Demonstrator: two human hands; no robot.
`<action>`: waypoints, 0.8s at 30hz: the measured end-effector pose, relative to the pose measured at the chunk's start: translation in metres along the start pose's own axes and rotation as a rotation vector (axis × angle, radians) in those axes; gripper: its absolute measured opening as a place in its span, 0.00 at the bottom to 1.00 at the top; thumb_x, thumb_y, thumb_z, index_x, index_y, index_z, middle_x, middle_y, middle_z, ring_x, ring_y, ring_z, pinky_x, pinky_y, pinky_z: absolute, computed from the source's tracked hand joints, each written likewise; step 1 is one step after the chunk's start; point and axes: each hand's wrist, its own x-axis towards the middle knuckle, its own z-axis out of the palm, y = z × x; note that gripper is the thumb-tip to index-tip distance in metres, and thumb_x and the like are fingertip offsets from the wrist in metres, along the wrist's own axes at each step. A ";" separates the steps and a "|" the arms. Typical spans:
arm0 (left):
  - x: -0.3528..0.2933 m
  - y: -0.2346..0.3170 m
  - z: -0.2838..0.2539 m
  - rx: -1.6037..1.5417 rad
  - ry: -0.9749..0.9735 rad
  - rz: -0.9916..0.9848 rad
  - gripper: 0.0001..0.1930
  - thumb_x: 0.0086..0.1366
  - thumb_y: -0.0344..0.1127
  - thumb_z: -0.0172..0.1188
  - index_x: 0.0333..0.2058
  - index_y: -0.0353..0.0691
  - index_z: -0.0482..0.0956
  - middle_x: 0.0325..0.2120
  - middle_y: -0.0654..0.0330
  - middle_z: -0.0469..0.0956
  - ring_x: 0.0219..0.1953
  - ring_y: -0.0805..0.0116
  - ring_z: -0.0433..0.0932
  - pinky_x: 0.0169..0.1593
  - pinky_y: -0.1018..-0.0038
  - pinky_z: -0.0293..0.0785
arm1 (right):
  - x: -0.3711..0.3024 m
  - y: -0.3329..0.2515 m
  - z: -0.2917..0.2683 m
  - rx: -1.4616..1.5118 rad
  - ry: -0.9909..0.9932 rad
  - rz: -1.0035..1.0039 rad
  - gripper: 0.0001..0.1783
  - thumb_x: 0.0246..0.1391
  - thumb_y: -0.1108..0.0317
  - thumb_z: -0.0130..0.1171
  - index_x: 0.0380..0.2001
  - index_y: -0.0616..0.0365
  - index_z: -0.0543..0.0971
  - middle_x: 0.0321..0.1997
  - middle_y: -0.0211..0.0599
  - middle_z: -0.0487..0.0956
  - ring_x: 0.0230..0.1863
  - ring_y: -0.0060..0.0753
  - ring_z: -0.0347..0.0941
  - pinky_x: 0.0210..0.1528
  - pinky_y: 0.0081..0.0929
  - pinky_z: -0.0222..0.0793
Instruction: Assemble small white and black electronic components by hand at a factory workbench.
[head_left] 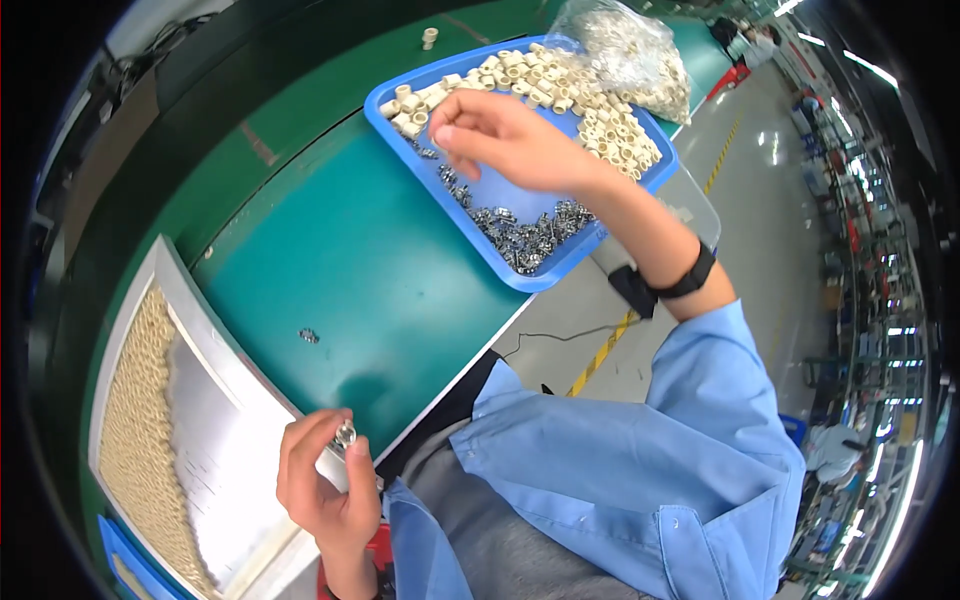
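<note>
My left hand (325, 490) is at the near edge of the bench, thumb and fingers pinching a small shiny metal part (345, 433). Over the far left corner of a blue tray (528, 283) is my right hand (505, 138), its fingers curled toward the thumb. Whether something pale sits at that thumb tip is too small to tell. Short cream-coloured tube-like pieces (540, 75) fill the tray's far and right sides. Small metal clips (530, 238) lie heaped along its near side.
A metal-framed tray (230, 420) at the left holds rows of cream pieces beside a bare metal sheet. A few metal clips (309, 336) lie on the green bench (340, 250). A clear bag (630, 55) of pieces rests on the blue tray's far corner. People work farther off.
</note>
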 end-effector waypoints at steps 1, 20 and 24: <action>0.000 0.002 0.001 0.000 0.022 -0.024 0.11 0.64 0.19 0.60 0.45 0.27 0.78 0.40 0.46 0.80 0.41 0.61 0.79 0.47 0.70 0.75 | -0.010 -0.014 0.018 0.103 -0.002 0.015 0.08 0.70 0.67 0.55 0.43 0.61 0.76 0.34 0.37 0.82 0.36 0.31 0.81 0.41 0.29 0.76; 0.003 0.004 0.006 -0.010 0.169 0.083 0.15 0.55 0.18 0.68 0.43 0.28 0.82 0.39 0.49 0.81 0.35 0.58 0.81 0.38 0.70 0.77 | -0.049 -0.034 0.174 0.158 -0.098 -0.654 0.17 0.63 0.77 0.60 0.54 0.64 0.75 0.54 0.62 0.81 0.55 0.53 0.81 0.52 0.40 0.76; -0.001 -0.001 0.002 -0.067 0.123 0.061 0.16 0.53 0.18 0.70 0.43 0.28 0.83 0.39 0.49 0.81 0.35 0.58 0.82 0.37 0.70 0.77 | -0.045 -0.050 0.157 -0.190 -0.124 -0.807 0.13 0.56 0.76 0.66 0.46 0.64 0.81 0.47 0.55 0.83 0.45 0.47 0.82 0.42 0.35 0.77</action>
